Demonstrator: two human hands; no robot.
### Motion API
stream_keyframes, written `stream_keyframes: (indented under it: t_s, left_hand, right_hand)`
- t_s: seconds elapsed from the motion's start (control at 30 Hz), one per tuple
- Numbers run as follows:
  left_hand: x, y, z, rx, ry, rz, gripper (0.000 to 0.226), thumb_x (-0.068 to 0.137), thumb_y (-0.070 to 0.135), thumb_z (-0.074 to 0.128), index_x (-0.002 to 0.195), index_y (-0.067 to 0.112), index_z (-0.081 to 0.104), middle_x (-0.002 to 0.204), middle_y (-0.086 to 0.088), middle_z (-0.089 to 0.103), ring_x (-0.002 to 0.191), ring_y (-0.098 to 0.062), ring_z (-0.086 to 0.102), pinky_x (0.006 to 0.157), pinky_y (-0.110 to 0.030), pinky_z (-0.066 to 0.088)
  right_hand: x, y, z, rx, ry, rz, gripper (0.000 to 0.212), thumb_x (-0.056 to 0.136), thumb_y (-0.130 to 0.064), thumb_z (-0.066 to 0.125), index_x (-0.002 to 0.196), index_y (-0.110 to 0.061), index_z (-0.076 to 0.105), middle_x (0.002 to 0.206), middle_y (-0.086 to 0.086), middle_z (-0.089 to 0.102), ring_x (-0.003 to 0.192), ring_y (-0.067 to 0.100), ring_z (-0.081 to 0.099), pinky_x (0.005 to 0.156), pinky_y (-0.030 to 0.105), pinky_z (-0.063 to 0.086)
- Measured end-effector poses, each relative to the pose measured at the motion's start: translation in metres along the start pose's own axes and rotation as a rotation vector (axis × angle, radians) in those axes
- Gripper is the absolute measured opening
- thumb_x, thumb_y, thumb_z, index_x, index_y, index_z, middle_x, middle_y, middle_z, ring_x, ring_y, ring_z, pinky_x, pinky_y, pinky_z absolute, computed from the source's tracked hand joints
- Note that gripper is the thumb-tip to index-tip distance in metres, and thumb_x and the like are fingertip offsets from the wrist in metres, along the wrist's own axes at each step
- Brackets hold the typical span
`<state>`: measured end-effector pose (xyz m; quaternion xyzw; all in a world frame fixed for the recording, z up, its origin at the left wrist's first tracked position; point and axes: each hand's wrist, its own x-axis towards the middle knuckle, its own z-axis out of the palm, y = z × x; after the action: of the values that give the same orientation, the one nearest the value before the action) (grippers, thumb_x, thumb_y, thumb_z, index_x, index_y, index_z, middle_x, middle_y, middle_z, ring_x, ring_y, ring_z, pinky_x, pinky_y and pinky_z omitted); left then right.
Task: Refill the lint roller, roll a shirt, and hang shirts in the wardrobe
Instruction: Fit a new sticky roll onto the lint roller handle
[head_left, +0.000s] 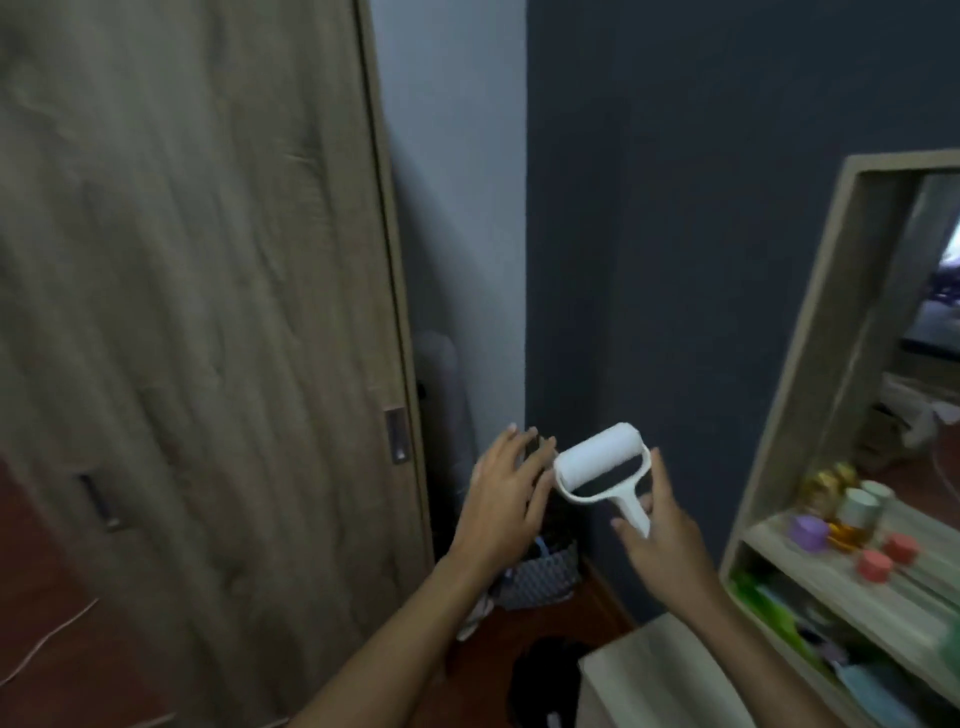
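The right hand (662, 540) grips the white lint roller (605, 465) by its handle, roll tilted up-left. The left hand (506, 493), fingers (519, 447) straight and released, sits just beside the roll's end, before the wardrobe door (197, 291).

Lint roller (602, 462) — white, fresh roll fitted, handle gripped low in the right hand (657, 540). Left hand (506, 493) — fingers (524, 447) spread and straight, just beside the roll's end, contact unclear. Wardrobe (197, 312): wood-grain doors closed, recessed pulls. Patterned basket (540, 574) on the floor below the hands. Mirror shelf (857, 587) at right, carrying small jars (875, 565) and bottles.
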<state>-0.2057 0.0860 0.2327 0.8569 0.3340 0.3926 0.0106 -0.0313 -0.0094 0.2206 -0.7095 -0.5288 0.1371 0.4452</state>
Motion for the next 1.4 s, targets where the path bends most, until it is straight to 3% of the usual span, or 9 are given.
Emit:
stream_keyframes:
  t_s: [0.17, 0.23, 0.4, 0.53, 0.7, 0.93, 1.17, 1.27, 1.4]
  left_hand:
    - [-0.019, -0.103, -0.067, 0.418, -0.022, 0.161, 0.050, 0.091, 0.030, 0.039, 0.138, 0.017, 0.049, 0.147, -0.015, 0.043, 0.139, -0.035, 0.034, 0.109, -0.053, 0.030]
    - [-0.026, -0.138, -0.084, 0.521, -0.079, 0.168, 0.052, 0.089, 0.031, 0.043, 0.140, 0.017, 0.047, 0.150, -0.016, 0.038, 0.141, -0.035, 0.030, 0.110, -0.056, 0.029]
    - [-0.030, -0.201, -0.100, 0.629, -0.166, 0.166, 0.062, 0.082, 0.028, 0.063, 0.140, 0.014, 0.047, 0.152, -0.015, 0.036, 0.143, -0.034, 0.024, 0.111, -0.059, 0.027]
    - [-0.021, -0.240, -0.090, 0.663, -0.206, 0.150, 0.067, 0.081, 0.026, 0.065, 0.142, 0.012, 0.044, 0.152, -0.015, 0.035, 0.144, -0.032, 0.022, 0.111, -0.056, 0.025]
    - [0.000, -0.284, -0.061, 0.680, -0.273, 0.128, 0.070, 0.077, 0.025, 0.069, 0.141, 0.010, 0.046, 0.150, -0.017, 0.038, 0.141, -0.032, 0.032, 0.110, -0.054, 0.028]
    - [0.032, -0.344, 0.003, 0.766, -0.454, 0.258, 0.065, 0.074, 0.028, 0.071, 0.134, 0.011, 0.055, 0.144, -0.014, 0.048, 0.135, -0.028, 0.043, 0.111, -0.047, 0.024]
    - [0.042, -0.404, 0.042, 0.849, -0.612, 0.246, 0.055, 0.084, 0.026, 0.049, 0.137, 0.012, 0.051, 0.146, -0.012, 0.044, 0.137, -0.025, 0.041, 0.116, -0.046, 0.014]
    - [0.042, -0.422, 0.049, 0.880, -0.686, 0.256, 0.058, 0.086, 0.023, 0.042, 0.144, 0.012, 0.042, 0.152, -0.012, 0.035, 0.142, -0.024, 0.032, 0.115, -0.043, 0.011]
    - [0.049, -0.436, 0.062, 0.894, -0.772, 0.314, 0.062, 0.097, 0.018, 0.033, 0.151, 0.010, 0.005, 0.160, -0.011, 0.001, 0.148, -0.025, 0.000, 0.114, -0.042, -0.011]
  right_hand:
    - [0.021, -0.057, 0.082, 0.147, 0.079, -0.041, 0.087, 0.091, -0.020, 0.061, 0.151, -0.037, 0.000, 0.108, -0.001, 0.059, 0.091, 0.021, 0.064, 0.067, 0.033, 0.058]
    - [0.023, -0.073, 0.113, 0.134, 0.110, -0.050, 0.073, 0.094, -0.027, 0.055, 0.150, -0.040, 0.011, 0.118, 0.003, 0.062, 0.095, 0.024, 0.067, 0.073, 0.039, 0.058]
    - [0.022, -0.097, 0.177, -0.111, 0.135, -0.099, 0.048, 0.096, -0.023, 0.052, 0.143, -0.025, 0.043, 0.126, 0.009, 0.063, 0.107, 0.025, 0.062, 0.082, 0.032, 0.051]
    - [0.038, -0.094, 0.218, -0.231, 0.088, -0.150, 0.044, 0.097, -0.018, 0.051, 0.141, -0.014, 0.045, 0.126, 0.010, 0.062, 0.110, 0.022, 0.060, 0.085, 0.027, 0.049]
    - [0.082, -0.069, 0.261, -0.378, 0.084, -0.174, 0.044, 0.094, -0.015, 0.058, 0.137, -0.010, 0.050, 0.130, 0.016, 0.060, 0.129, 0.031, 0.049, 0.109, 0.041, 0.037]
    - [0.153, -0.017, 0.321, -0.475, 0.066, -0.156, 0.043, 0.088, -0.014, 0.065, 0.130, -0.008, 0.057, 0.118, 0.020, 0.066, 0.125, 0.038, 0.052, 0.110, 0.049, 0.035]
    - [0.189, 0.016, 0.359, -0.465, -0.002, -0.129, 0.044, 0.076, -0.006, 0.077, 0.118, 0.000, 0.065, 0.086, 0.018, 0.072, 0.080, 0.032, 0.069, 0.073, 0.046, 0.059]
    - [0.198, 0.035, 0.376, -0.460, -0.017, -0.103, 0.047, 0.075, -0.005, 0.078, 0.119, 0.001, 0.064, 0.085, 0.016, 0.072, 0.079, 0.031, 0.070, 0.075, 0.045, 0.059]
    - [0.200, 0.057, 0.397, -0.454, -0.072, -0.063, 0.053, 0.083, -0.006, 0.071, 0.133, -0.001, 0.053, 0.103, 0.017, 0.070, 0.096, 0.031, 0.067, 0.085, 0.041, 0.056]
